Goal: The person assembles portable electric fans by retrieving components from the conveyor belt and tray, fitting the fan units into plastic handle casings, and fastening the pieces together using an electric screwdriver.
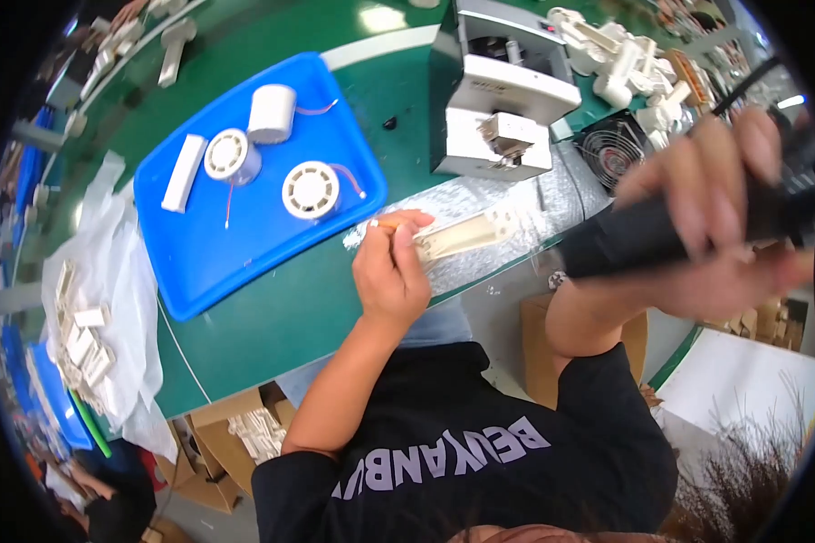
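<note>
My left hand (pixel 391 271) is closed on one end of a long cream plastic shell (pixel 469 234). The shell lies just above a silvery sheet (pixel 534 208) at the table edge; whether it touches the sheet I cannot tell. My right hand (pixel 711 204), smeared by motion, is wrapped round a black electric screwdriver (pixel 629 237) raised close to the camera at the right. Its front end points left, toward the shell but apart from it. The tip is too blurred to make out.
A blue tray (pixel 272 262) holds several white cylindrical parts and a white block (pixel 184 173). Behind the sheet stands a screw feeder (pixel 498 145), with a black fan (pixel 611 149) and heaped white parts (pixel 616 63) beside it. A plastic bag (pixel 118 271) with small parts lies left.
</note>
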Motion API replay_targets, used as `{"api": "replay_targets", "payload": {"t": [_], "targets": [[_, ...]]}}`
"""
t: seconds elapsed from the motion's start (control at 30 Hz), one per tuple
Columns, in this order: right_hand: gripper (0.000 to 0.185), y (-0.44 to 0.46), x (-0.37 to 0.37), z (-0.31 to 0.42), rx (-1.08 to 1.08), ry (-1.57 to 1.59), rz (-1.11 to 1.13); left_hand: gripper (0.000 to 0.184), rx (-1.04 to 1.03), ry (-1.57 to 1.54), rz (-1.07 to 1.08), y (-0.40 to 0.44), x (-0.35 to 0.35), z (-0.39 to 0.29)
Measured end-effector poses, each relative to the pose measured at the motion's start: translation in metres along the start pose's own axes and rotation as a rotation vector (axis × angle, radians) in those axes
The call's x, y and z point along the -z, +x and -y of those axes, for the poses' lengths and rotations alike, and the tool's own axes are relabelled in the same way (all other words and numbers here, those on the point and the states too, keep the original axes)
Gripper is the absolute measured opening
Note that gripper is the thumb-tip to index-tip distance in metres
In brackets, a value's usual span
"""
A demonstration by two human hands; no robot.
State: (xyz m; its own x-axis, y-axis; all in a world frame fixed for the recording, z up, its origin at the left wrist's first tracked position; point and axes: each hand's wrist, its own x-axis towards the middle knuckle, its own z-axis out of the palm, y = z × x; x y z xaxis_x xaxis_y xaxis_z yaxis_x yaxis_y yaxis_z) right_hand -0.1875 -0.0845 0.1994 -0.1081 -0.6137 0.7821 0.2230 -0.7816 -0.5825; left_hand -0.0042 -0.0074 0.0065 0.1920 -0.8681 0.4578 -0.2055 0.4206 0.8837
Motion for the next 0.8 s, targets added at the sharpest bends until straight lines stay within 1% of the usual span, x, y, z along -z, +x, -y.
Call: {"api": "replay_targets", "payload": {"t": [0.07, 0.13, 0.2, 0.23, 0.33, 0.37, 0.4, 0.47, 0.5, 0.53, 0.6, 0.67, 0.8], "targets": [[0.056, 0.011, -0.001, 0.002, 0.037, -0.144, -0.049, 0.014, -0.009, -0.014, 0.028, -0.002, 0.001, 0.002], [0.055, 0.019, -0.001, 0.002, 0.061, -0.282, -0.095, 0.015, 0.028, -0.063, -0.013, -0.002, 0.001, 0.001], [0.055, 0.025, 0.000, 0.000, 0.086, -0.406, -0.142, 0.015, 0.002, -0.059, -0.011, -0.002, 0.000, 0.002], [0.055, 0.028, -0.004, -0.009, 0.089, -0.410, -0.147, 0.016, 0.015, -0.083, -0.019, -0.003, -0.001, 0.003], [0.039, 0.034, -0.026, -0.039, 0.303, -0.433, -0.102, 0.016, 0.030, -0.098, -0.019, -0.002, -0.002, 0.000], [0.037, 0.035, -0.035, -0.043, 0.248, -0.340, -0.137, 0.016, 0.031, -0.087, -0.020, -0.002, -0.002, 0.000], [0.037, 0.034, -0.034, -0.043, 0.243, -0.339, -0.129, 0.016, 0.037, -0.088, -0.027, -0.003, -0.002, 0.000], [0.041, 0.030, -0.027, -0.035, 0.189, -0.436, -0.154, 0.016, 0.039, -0.044, -0.005, -0.003, 0.000, 0.000], [0.053, 0.031, -0.020, -0.028, 0.071, -0.563, -0.157, 0.016, 0.041, -0.037, -0.018, -0.002, 0.001, 0.000], [0.047, 0.028, 0.003, -0.020, -0.094, -0.230, -0.046, 0.016, 0.033, -0.016, -0.009, -0.001, 0.001, -0.001], [0.050, 0.018, 0.009, 0.001, -0.215, 0.259, 0.173, 0.016, 0.047, 0.024, -0.011, -0.003, 0.003, -0.003], [0.061, 0.009, 0.001, 0.029, -0.290, 0.424, 0.135, 0.023, 0.030, 0.054, 0.067, -0.003, 0.005, -0.002], [0.062, -0.002, -0.006, 0.024, -0.271, 0.444, 0.146, 0.023, 0.013, 0.070, 0.065, -0.005, 0.005, 0.002]]}}
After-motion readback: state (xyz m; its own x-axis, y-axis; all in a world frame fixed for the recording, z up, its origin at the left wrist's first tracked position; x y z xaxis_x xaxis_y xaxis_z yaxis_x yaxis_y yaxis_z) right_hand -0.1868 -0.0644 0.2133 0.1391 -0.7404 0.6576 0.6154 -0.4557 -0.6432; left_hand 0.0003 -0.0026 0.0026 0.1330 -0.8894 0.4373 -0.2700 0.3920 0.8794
